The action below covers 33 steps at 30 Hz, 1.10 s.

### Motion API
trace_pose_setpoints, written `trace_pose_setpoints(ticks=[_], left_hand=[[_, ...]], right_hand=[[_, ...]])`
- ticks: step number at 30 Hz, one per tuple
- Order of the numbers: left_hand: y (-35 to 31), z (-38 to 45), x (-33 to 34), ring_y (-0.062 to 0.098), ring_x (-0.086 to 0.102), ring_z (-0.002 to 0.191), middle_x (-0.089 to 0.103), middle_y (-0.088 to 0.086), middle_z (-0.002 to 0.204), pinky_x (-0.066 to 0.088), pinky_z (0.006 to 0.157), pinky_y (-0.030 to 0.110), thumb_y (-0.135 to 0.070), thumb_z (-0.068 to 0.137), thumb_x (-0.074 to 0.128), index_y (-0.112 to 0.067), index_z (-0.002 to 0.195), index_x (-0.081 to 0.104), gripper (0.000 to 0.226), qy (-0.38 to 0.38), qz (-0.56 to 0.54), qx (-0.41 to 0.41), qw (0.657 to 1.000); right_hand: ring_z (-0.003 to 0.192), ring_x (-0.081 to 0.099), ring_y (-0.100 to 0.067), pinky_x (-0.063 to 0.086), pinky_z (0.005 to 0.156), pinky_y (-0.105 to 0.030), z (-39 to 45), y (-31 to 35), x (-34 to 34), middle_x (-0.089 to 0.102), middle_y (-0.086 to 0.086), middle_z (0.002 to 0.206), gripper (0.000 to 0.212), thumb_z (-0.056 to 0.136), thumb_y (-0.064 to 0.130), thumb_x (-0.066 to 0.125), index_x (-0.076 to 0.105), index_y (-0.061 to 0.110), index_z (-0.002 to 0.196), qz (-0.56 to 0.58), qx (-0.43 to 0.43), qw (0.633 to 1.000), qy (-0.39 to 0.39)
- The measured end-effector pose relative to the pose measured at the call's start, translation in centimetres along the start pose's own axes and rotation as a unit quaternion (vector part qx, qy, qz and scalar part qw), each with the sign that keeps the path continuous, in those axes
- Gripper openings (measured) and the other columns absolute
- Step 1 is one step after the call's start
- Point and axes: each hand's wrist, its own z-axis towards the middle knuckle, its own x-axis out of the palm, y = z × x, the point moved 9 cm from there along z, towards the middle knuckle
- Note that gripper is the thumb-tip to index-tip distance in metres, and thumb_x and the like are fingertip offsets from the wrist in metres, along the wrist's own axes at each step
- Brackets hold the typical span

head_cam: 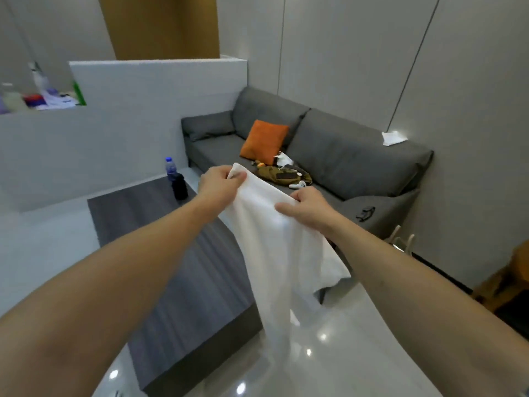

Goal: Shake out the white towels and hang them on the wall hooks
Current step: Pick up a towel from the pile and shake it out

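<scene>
— Both forearms come in bare from the bottom corners, reaching out over the glossy pale floor. Can you read anything from where you stand?

— Nothing. That water bottle on the dark grey coffee table has a blue label, but the print is too blurred to make out. Same for the clutter on the white partition ledge at the far left.

— And the room?

— Grey wall panels, a wooden panel up behind the white half-wall, and a grey sofa against the wall. An orange cushion leans on its backrest, with an olive bag lying on the seat just in front of it and a crumpled white paper on top of the backrest at the right. Ceiling lights reflect off the floor tiles.

— Where is the white towel?

— Held up in the air between the hands, in front of the sofa. The left hand has its fingers closed around one top corner, thumb pressed on the cloth. The right hand pinches the top edge further along, fingers curled over it. Between the two the edge runs taut, and the rest hangs down in long folds beside the table's corner, its lower end above the floor.
</scene>
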Motion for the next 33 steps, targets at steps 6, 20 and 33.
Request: trace_pose_setpoints(ticks=[6,20,33], left_hand=[[5.5,9.0,-13.9,0.026,0.065,0.086,0.071,0.005,0.089,0.054,0.074,0.037,-0.040,0.088,0.057,-0.021,0.085,0.071,0.024,-0.130,0.038,-0.028,0.990],[16.0,23.2,-35.1,0.026,0.059,0.078,0.064,0.000,0.074,0.042,0.067,0.031,-0.045,0.088,0.060,-0.021,0.074,0.067,0.029,-0.292,0.159,-0.119,0.936],[17.0,34.9,-46.0,0.029,0.065,0.083,0.070,0.007,0.091,0.058,0.077,0.039,-0.046,0.089,0.063,-0.018,0.084,0.071,0.030,-0.418,0.189,-0.206,0.864]], right_hand=[[0.069,0.059,-0.020,0.041,0.060,-0.032,12.0,7.6,4.0,0.061,-0.001,0.067,0.030,0.084,0.038,0.071,0.062,0.021,0.062,-0.111,-0.071,0.991,-0.025],[0.075,0.059,-0.028,0.038,0.060,-0.032,37.2,21.2,13.5,0.059,-0.004,0.066,0.038,0.085,0.042,0.071,0.055,0.018,0.059,-0.177,-0.136,0.974,-0.029],[0.086,0.064,-0.030,0.039,0.068,-0.028,58.2,34.2,17.8,0.067,-0.010,0.081,0.028,0.083,0.041,0.073,0.076,0.014,0.088,-0.124,-0.227,0.965,-0.047]])
